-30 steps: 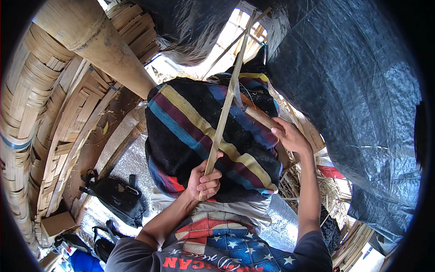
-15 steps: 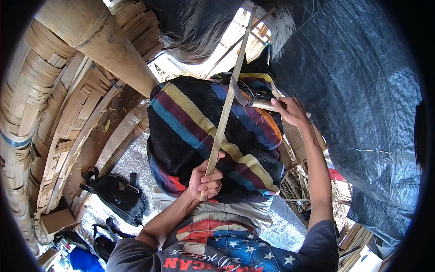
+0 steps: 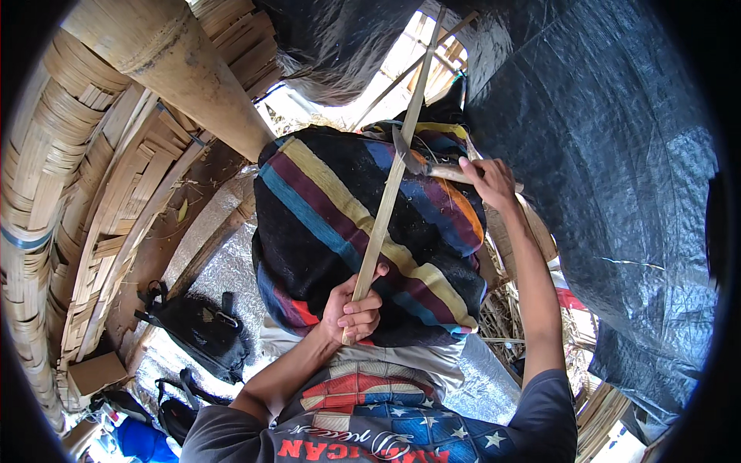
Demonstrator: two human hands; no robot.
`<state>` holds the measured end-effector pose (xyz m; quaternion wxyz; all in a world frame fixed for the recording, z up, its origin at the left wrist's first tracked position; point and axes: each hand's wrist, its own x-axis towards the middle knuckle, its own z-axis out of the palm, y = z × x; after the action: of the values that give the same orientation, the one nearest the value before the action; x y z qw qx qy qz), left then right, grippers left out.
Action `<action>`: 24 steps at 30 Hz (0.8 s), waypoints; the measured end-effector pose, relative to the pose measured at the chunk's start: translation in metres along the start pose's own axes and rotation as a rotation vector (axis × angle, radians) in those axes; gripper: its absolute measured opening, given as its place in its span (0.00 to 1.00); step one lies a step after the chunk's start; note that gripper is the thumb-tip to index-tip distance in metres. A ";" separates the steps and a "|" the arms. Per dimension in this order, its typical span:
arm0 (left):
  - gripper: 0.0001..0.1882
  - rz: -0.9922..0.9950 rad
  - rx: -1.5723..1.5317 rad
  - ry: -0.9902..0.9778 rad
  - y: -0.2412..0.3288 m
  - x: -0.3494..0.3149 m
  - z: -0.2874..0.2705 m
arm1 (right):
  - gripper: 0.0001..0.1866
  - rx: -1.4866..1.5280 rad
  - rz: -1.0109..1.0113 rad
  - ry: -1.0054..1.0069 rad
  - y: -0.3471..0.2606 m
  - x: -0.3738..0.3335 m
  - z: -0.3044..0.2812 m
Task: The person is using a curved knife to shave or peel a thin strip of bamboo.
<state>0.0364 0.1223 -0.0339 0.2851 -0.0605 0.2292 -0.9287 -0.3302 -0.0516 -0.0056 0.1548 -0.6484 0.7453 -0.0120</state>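
My left hand [image 3: 353, 312] is closed round the lower end of a long, pale bamboo strip [image 3: 382, 216], which slants up and away to the far right. In my right hand [image 3: 491, 184] is the wooden handle of a knife with a short curved blade [image 3: 407, 152]. That blade lies against the strip in its upper half, crossing it. A black cloth with coloured stripes [image 3: 324, 204] covers my lap beneath both hands, with small pale shavings scattered on it.
At the left a thick bamboo pole [image 3: 185, 69] leans beside a woven bamboo wall [image 3: 116, 255]. Dark plastic sheeting [image 3: 617, 177] hangs close on my right. A black bag [image 3: 202, 336] lies on silvery sheeting at the left, near a small cardboard box [image 3: 96, 374].
The knife has shifted slightly along the strip, and its blade now shows more to the strip's left. The strip's far end has moved a little right. My left hand keeps its grip.
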 end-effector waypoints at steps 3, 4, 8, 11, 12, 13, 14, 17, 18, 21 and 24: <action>0.23 -0.017 -0.021 -0.001 0.000 0.003 0.001 | 0.39 -0.036 -0.043 0.090 0.010 0.001 0.008; 0.22 -0.016 -0.028 -0.007 0.000 0.003 0.002 | 0.39 -0.034 -0.047 0.088 0.004 0.000 0.006; 0.19 -0.013 -0.036 -0.005 0.001 0.003 0.006 | 0.39 -0.063 -0.123 0.106 -0.011 0.000 0.005; 0.18 -0.010 -0.046 0.002 -0.001 0.004 0.006 | 0.38 -0.053 -0.178 0.160 -0.007 -0.003 0.009; 0.18 -0.012 -0.045 0.001 0.000 0.004 0.006 | 0.37 -0.031 -0.263 0.189 -0.001 -0.007 0.014; 0.18 -0.010 -0.045 0.010 0.000 0.004 0.006 | 0.37 -0.032 -0.243 0.131 -0.006 -0.007 0.008; 0.17 -0.009 -0.044 0.019 0.000 0.004 0.006 | 0.37 -0.033 -0.222 0.073 -0.012 -0.009 0.001; 0.16 -0.009 -0.036 0.015 0.001 0.003 0.008 | 0.36 -0.042 -0.117 0.329 -0.018 -0.005 0.003; 0.16 -0.008 -0.036 0.016 0.001 0.002 0.008 | 0.36 -0.040 -0.118 0.328 -0.020 -0.008 -0.003; 0.16 0.000 -0.040 0.018 0.002 0.002 0.008 | 0.36 -0.086 -0.247 0.044 -0.021 -0.018 -0.010; 0.16 -0.025 -0.049 0.029 -0.001 0.008 0.009 | 0.33 -0.132 -0.153 0.409 0.001 -0.011 0.001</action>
<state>0.0318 0.1154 -0.0257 0.2684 -0.0569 0.2550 -0.9272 -0.3301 -0.0407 -0.0042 -0.0436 -0.6958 0.7090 -0.1060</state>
